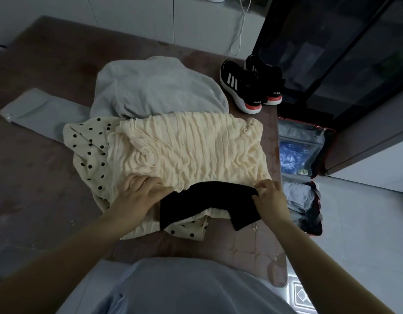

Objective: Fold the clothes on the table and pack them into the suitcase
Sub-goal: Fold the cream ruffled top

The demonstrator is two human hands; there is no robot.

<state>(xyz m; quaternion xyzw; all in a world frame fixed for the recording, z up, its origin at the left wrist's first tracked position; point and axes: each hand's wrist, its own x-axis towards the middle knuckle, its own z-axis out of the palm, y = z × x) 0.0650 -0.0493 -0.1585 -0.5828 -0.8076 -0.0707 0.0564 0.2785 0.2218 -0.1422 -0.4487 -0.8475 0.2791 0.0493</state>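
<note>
Brown table [37, 168], cream top [191, 146] by right edge, left hand [139, 191] pressing it, right hand [271, 197] pinching black cloth [207, 196]

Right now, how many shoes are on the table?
2 black sneakers at the table's far right corner: the left sneaker beside the grey garment, the right sneaker beside the dark cabinet. Clothes could hide more.

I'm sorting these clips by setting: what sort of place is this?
Probably a room in a home: clothes lie on a brown padded table, black trainers sit at its far corner, and an open suitcase lies on the floor.
</note>
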